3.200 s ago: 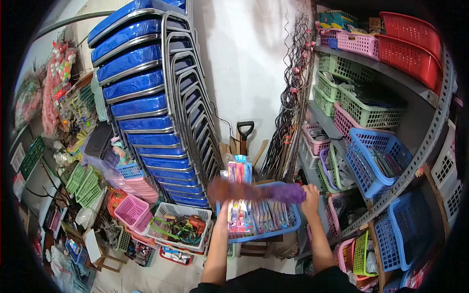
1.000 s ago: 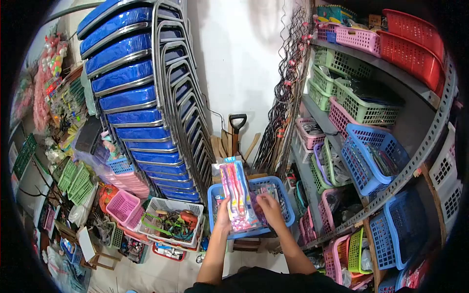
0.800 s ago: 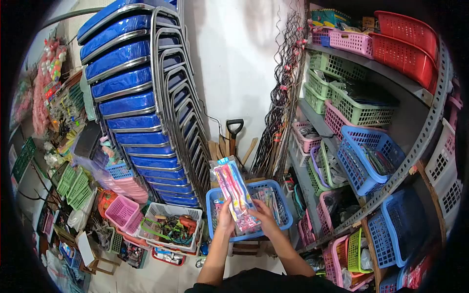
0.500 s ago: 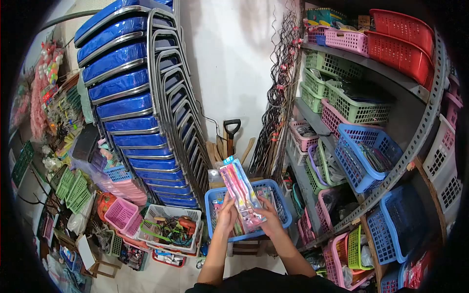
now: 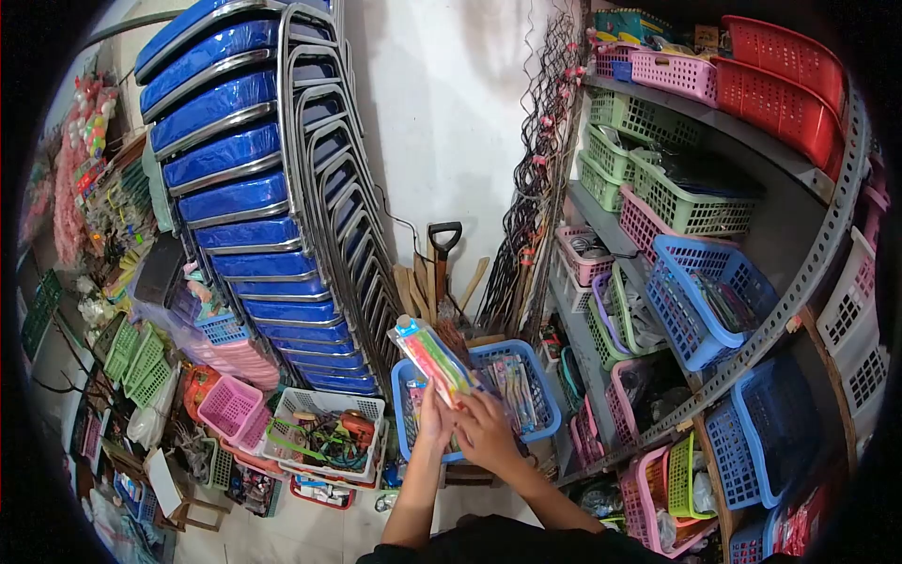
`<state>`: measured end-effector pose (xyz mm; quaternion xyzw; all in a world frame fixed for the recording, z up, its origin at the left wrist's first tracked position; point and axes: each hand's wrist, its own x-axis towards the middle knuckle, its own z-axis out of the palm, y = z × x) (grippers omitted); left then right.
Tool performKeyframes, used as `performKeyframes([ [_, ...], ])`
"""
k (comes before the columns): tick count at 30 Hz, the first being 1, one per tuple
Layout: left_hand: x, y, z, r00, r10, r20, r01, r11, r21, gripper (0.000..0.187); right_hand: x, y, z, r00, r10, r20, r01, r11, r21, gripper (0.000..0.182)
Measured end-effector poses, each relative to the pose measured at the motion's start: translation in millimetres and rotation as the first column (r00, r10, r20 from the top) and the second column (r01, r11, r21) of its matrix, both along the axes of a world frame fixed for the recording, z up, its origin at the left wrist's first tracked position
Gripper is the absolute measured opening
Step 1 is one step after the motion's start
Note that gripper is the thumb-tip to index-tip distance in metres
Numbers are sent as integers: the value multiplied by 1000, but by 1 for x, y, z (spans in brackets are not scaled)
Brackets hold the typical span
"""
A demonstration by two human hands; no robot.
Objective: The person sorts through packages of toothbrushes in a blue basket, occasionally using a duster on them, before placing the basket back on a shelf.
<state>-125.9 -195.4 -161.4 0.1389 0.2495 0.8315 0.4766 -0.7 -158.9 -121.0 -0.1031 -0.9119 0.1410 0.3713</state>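
A clear-fronted pack of colourful toothbrushes [image 5: 434, 359] is tilted up to the left above a blue basket [image 5: 542, 434]. My left hand [image 5: 433, 420] is closed around its lower left edge. Pressed to the pack's lower right end, my right hand [image 5: 483, 430] has bent fingers that grip it. Part of the pack's lower end is hidden behind my fingers. More similar packs [image 5: 515, 393] stand in the basket's right side, and others show at its left.
Blue-seated chairs [image 5: 263, 230] are stacked at the left. Shelves with plastic baskets [image 5: 700, 301] line the right. A white basket of tools [image 5: 324, 437] sits on the left, and a black-handled spade [image 5: 443, 246] leans on the back wall.
The pack has moved left and tilted further left, now showing red and green where pink showed. My right hand has moved left toward my left hand, uncovering packs in the basket's right side.
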Motion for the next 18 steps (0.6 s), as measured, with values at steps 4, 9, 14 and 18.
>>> performKeyframes([
  [4, -15, -5, -15, 998, -12, 67, 12, 1000, 6, 46, 1, 1, -6, 983, 173, 54, -172, 985, -27, 27],
  [9, -16, -22, -8, 990, 136, -38, -141, 970, -196, 38, 0, 35, -40, 956, 222, -190, -292, 732, -616, 25],
  [14, -27, -24, -48, 983, 179, 34, -173, 974, -144, 40, 0, 94, -121, 984, -167, 61, 153, 619, -770, 40],
  [18, -26, -33, -61, 982, 186, 14, -180, 965, -188, 40, 9, 108, -185, 929, -249, 274, 359, 784, -506, 59],
])
